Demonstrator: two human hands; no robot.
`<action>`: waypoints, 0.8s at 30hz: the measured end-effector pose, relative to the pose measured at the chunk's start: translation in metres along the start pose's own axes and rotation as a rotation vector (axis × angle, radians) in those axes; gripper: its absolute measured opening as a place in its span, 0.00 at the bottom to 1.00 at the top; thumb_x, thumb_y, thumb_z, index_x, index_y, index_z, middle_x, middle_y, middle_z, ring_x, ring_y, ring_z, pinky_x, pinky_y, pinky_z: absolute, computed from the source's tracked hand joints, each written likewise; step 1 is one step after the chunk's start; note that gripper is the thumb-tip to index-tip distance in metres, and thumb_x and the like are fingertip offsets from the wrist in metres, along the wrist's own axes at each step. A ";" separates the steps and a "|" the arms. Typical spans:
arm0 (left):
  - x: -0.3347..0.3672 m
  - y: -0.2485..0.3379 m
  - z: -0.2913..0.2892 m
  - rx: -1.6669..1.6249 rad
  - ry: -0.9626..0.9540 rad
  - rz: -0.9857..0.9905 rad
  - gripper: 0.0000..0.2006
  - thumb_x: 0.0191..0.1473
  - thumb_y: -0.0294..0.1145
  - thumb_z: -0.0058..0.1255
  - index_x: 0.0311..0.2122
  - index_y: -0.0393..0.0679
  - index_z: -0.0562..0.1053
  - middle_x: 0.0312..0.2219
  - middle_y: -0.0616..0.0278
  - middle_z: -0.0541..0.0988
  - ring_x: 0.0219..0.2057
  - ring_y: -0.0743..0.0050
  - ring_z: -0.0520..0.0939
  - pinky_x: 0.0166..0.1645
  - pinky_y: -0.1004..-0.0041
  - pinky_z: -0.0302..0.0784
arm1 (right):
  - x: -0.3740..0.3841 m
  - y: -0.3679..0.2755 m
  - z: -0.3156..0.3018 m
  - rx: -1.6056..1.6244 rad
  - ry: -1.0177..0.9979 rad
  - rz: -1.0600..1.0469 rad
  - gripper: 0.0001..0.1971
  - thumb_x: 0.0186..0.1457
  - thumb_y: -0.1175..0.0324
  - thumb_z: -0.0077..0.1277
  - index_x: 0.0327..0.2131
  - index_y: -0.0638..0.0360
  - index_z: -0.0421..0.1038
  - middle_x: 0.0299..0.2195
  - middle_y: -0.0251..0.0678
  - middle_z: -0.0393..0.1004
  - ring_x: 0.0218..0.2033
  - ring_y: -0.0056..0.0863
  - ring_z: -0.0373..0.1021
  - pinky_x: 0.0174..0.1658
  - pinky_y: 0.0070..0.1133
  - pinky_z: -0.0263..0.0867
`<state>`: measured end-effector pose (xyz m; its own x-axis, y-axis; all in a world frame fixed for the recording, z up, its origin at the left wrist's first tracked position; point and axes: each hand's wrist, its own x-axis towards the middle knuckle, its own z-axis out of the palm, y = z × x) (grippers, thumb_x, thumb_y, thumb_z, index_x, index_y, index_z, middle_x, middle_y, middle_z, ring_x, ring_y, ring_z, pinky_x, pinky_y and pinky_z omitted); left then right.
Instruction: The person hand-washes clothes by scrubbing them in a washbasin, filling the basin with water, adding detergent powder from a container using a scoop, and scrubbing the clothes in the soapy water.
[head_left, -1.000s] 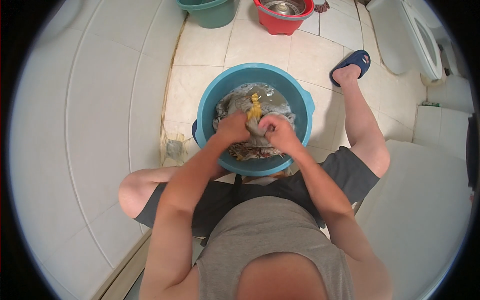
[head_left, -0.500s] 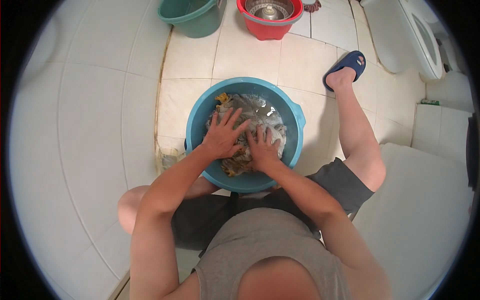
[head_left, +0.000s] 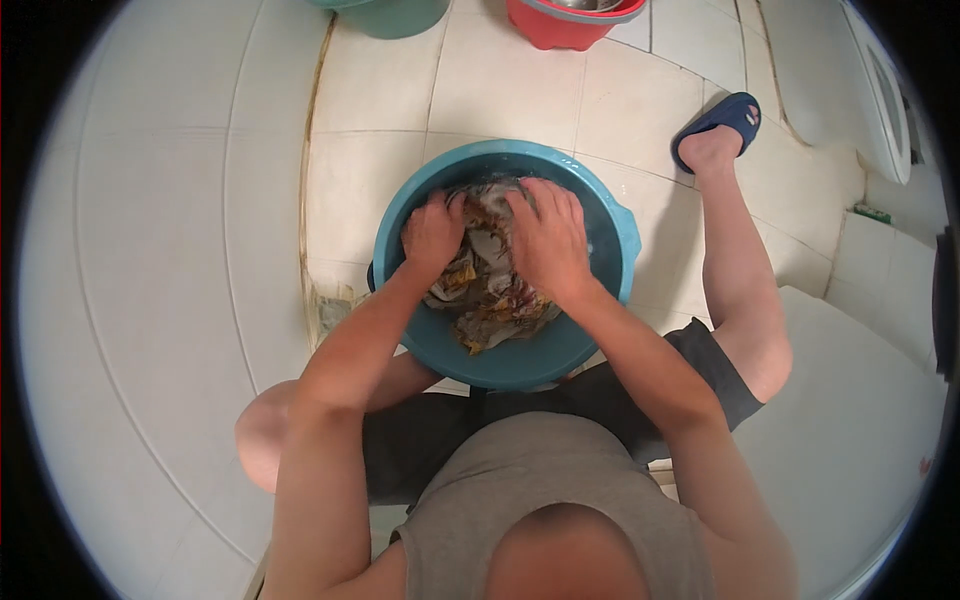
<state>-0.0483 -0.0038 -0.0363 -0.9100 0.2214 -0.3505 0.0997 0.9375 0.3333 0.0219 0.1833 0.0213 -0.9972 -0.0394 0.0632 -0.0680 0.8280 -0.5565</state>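
A blue plastic basin [head_left: 625, 250] stands on the floor between my legs, with a bunched wet cloth [head_left: 492, 262] in it, patterned in grey, white and yellow-brown. My left hand [head_left: 433, 236] is on the cloth's left far side, its fingers curled into the folds. Across from it, my right hand [head_left: 550, 236] grips the right far side, fingers bent over the fabric. Both sets of fingertips are partly hidden in the cloth. A fold of it rises between the hands, and one end lies toward the near side of the basin.
A green tub [head_left: 395, 18] and a red bucket [head_left: 572, 28] with a metal insert stand beyond the basin. My foot in a blue slipper [head_left: 722, 128] rests at the far right. A tiled wall [head_left: 170, 280] runs along the left; a white toilet [head_left: 835, 75] is at the far right.
The hands were spread flat on the cloth; now their fingers are curled into it. Both have moved farther away, the right also rightward, and the cloth is more bunched. The view has shifted slightly.
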 end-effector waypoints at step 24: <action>0.048 0.016 0.070 0.304 -0.222 0.490 0.30 0.58 0.42 0.50 0.62 0.39 0.62 0.52 0.41 0.75 0.54 0.43 0.78 0.56 0.44 0.71 | 0.003 0.056 0.066 0.142 -0.761 0.533 0.32 0.59 0.48 0.53 0.61 0.59 0.66 0.61 0.56 0.66 0.69 0.52 0.52 0.69 0.48 0.49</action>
<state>-0.0621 0.0403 -0.1087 -0.6274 0.6656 -0.4042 0.6250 0.7400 0.2484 0.0127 0.1925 -0.0642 -0.6465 -0.0711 -0.7596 0.4502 0.7682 -0.4552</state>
